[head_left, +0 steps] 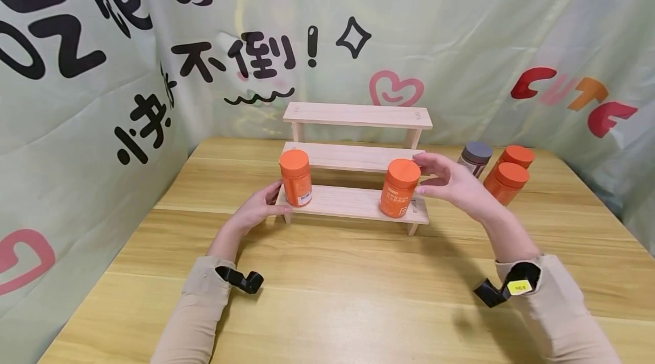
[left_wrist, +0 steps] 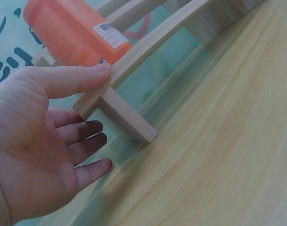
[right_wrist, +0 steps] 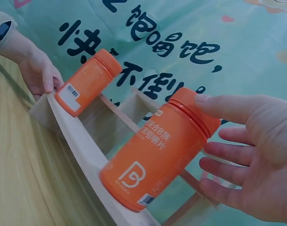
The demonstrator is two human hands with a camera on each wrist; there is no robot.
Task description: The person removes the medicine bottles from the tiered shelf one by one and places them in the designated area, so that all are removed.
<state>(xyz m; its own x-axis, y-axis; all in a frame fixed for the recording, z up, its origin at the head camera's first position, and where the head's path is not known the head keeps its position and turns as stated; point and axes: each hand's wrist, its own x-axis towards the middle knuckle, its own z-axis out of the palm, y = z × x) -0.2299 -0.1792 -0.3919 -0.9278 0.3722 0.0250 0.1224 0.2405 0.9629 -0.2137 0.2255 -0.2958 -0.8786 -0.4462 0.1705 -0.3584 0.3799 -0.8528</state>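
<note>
- Left hand [head_left: 257, 209]: fingers spread and relaxed, holds nothing. Thumb tip rests on the left end of the rack's bottom step, just beside the left bottle [head_left: 295, 178]; left wrist view shows the thumb [left_wrist: 73, 79] on the step edge and the other fingers loose below it.
- Right hand [head_left: 450, 182]: fingers straight and spread, not closed on anything. Thumb tip touches the cap rim of the right bottle [head_left: 398, 188]; right wrist view confirms the thumb [right_wrist: 223, 107] at the cap edge, remaining fingers apart from the bottle body.
- Rack [head_left: 353, 156]: three-step wooden stand, at the middle of the table's [head_left: 327, 290] far edge.
- Left bottle: orange, upright, at the left end of the bottom step.
- Right bottle: orange, upright, near the right end of the bottom step.
- Upper two steps carry nothing.
- Near the table's far right corner, right of the rack: two more orange bottles [head_left: 509, 178] plus one dark-capped jar [head_left: 475, 158], close together.
- Printed backdrop [head_left: 460, 40] behind the table and on both sides.
</note>
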